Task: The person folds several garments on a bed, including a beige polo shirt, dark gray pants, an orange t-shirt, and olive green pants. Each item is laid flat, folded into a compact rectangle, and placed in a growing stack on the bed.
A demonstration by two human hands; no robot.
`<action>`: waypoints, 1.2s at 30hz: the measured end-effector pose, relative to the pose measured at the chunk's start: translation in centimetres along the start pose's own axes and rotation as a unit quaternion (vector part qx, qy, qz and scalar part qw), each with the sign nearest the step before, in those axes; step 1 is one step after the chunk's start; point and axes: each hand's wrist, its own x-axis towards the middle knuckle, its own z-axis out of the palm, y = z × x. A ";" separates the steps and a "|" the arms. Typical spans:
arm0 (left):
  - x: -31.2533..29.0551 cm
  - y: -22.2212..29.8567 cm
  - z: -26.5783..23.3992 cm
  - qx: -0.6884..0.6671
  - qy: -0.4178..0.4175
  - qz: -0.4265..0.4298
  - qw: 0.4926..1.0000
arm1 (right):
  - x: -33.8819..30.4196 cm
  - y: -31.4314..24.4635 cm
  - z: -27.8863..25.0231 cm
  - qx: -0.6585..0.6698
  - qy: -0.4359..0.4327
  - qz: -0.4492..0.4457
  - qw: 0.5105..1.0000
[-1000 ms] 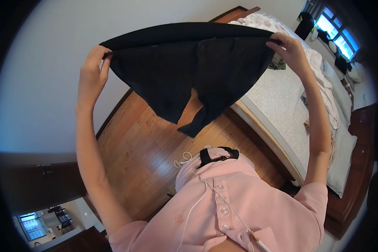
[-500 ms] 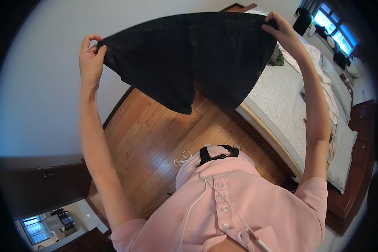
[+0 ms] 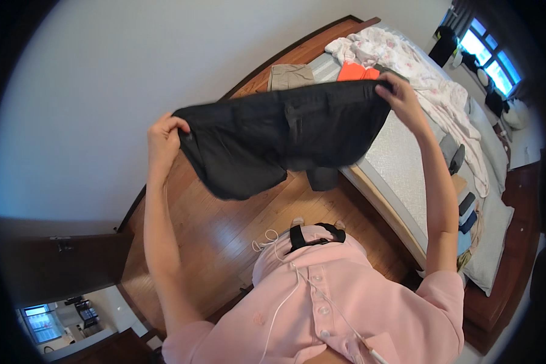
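Observation:
A pair of black shorts [image 3: 242, 142] hangs stretched out in the air in front of me, waistband up and fly toward me. My left hand [image 3: 164, 145] is closed on one end of the waistband. At the opposite end, my right hand [image 3: 400, 100] pinches the other corner between thumb and fingers, a little higher than the left. Both legs of the shorts dangle over the floor and the near side of the bed. The hem of one leg looks slightly blurred.
To the right stands a bed with a pale mattress [image 3: 400, 164], a crumpled floral quilt [image 3: 376, 48] and a pillow [image 3: 494, 242]. A beige garment [image 3: 291, 76], an orange garment [image 3: 355, 71] and several folded clothes [image 3: 467, 209] lie there. Wooden floor [image 3: 224, 224] runs below; a wall [image 3: 103, 91] rises on the left.
Both hands have lowered the shorts toward me, and my left hand has moved inward to the right. The beige and orange garments behind now show.

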 end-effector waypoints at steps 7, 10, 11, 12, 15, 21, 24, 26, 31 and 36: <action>-0.5 -0.9 -2.6 -0.170 -0.040 -0.041 0.984 | 1.1 -2.3 -1.4 0.175 -0.056 0.092 0.979; -0.6 -1.4 -5.3 -0.240 -0.093 -0.072 0.964 | 1.2 -3.4 -2.4 0.245 -0.115 0.107 0.957; -0.4 -1.8 -6.2 -0.272 -0.119 -0.078 0.952 | 1.5 -3.3 -2.7 0.267 -0.144 0.101 0.948; 0.1 -2.5 -7.1 -0.303 -0.140 -0.082 0.939 | 2.0 -3.1 -3.1 0.287 -0.172 0.093 0.938; 4.5 -4.1 -5.3 -0.313 -0.179 -0.186 0.914 | 5.5 -1.0 -1.5 0.273 -0.076 0.177 0.942; 9.8 -2.0 3.3 -0.226 -0.069 -0.254 0.938 | 13.8 1.8 7.7 0.058 0.127 0.179 0.974; 8.5 2.3 5.0 -0.132 0.038 -0.137 0.981 | 12.5 -2.8 10.0 -0.071 0.233 0.080 0.966; 7.4 5.9 6.2 -0.153 0.041 -0.063 0.985 | 10.4 -7.6 12.0 0.011 0.207 0.013 0.978; 6.0 13.8 6.1 -0.166 -0.030 0.026 0.985 | 6.7 -16.4 14.8 0.131 0.165 -0.114 0.971; 6.1 17.4 3.9 -0.133 -0.017 0.021 0.991 | 6.0 -18.6 11.6 0.277 0.066 -0.059 0.957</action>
